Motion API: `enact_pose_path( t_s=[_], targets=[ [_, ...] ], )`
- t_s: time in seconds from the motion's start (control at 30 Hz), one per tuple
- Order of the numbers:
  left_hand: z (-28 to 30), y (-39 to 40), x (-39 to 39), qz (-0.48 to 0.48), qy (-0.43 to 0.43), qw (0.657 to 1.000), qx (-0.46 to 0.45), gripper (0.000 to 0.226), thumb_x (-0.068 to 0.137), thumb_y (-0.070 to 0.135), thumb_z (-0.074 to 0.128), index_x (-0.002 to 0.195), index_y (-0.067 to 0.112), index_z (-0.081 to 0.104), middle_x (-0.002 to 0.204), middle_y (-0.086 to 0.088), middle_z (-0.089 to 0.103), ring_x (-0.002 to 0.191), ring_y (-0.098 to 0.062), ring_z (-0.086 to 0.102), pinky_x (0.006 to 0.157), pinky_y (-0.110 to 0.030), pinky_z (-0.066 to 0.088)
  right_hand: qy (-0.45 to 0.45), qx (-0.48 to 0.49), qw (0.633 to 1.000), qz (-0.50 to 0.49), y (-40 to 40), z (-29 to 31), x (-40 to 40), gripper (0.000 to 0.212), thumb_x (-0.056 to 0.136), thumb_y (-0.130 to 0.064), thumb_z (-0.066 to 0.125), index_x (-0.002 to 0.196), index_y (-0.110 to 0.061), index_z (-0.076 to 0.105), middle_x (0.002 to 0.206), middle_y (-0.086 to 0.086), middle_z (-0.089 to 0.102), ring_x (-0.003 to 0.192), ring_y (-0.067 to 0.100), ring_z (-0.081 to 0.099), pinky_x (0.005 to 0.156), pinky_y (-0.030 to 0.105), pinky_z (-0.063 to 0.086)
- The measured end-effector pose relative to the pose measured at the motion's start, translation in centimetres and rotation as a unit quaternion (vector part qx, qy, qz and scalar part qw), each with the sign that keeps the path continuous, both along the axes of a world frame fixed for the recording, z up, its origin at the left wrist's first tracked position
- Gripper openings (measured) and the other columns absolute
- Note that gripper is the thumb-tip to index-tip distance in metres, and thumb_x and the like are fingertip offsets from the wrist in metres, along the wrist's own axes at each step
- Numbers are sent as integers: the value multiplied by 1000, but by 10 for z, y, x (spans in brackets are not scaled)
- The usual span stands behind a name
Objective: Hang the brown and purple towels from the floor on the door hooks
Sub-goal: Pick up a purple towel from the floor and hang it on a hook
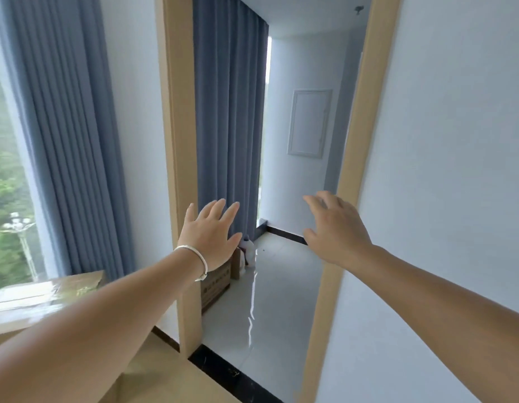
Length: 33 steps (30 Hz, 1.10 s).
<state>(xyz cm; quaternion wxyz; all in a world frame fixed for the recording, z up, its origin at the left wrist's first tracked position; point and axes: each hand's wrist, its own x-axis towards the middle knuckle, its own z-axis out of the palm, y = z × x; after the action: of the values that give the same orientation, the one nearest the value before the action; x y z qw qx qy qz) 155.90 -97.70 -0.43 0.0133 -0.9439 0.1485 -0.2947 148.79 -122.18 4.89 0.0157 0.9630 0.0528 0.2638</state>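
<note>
Ahead, left hand and right hand reach toward the doorway, fingers spread, holding nothing.

bright daylight from window; left edge blurred, warped.

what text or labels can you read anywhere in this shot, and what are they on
No text can be read.
Brown box by the doorway: dark printed marks on its side, too blurred to read.
Box by the window: faint print on top, motion-blurred, unreadable.
White wall panel: no marking shows.
</note>
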Motion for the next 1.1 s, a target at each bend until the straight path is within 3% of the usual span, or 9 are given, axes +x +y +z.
enact_pose_path(
  t_s=[0.27, 0.4, 0.93, 1.1],
  targets=[
    [-13, 85, 25, 154, 37, 987, -6, 65, 95, 57, 26, 151, 32, 3, 159, 0, 15, 147, -20, 11, 118, -53, 6, 12, -2, 986, 169, 77, -15, 116, 62, 88, -31, 54, 145, -19, 33, 147, 8, 36, 130, 27, 38, 106, 41, 33],
    [-25, 146, 28, 214, 48, 976, -17, 68, 95, 58, 28, 152, 31, 4, 159, 0, 15, 147, -20, 10, 118, -53, 6, 27, -6, 970, 241, 140, -28, 154, 63, 90, -34, 52, 147, -20, 29, 151, 6, 31, 136, 24, 32, 112, 44, 29],
    [-73, 447, 65, 410, 64, 909, -41, 68, 93, 60, 30, 151, 31, 8, 159, -2, 19, 145, -22, 18, 116, -55, 12, 75, -35, 902, 424, 469, -72, 259, 66, 91, -36, 53, 148, -19, 27, 149, 1, 29, 139, 21, 26, 116, 41, 21],
    [-121, 548, 69, 459, 98, 878, -92, 66, 94, 58, 32, 150, 30, 12, 158, -3, 21, 144, -21, 20, 115, -55, 11, 119, -71, 875, 465, 590, -108, 286, 63, 91, -37, 52, 147, -22, 26, 152, 2, 27, 139, 22, 25, 117, 42, 18]
  ],
)
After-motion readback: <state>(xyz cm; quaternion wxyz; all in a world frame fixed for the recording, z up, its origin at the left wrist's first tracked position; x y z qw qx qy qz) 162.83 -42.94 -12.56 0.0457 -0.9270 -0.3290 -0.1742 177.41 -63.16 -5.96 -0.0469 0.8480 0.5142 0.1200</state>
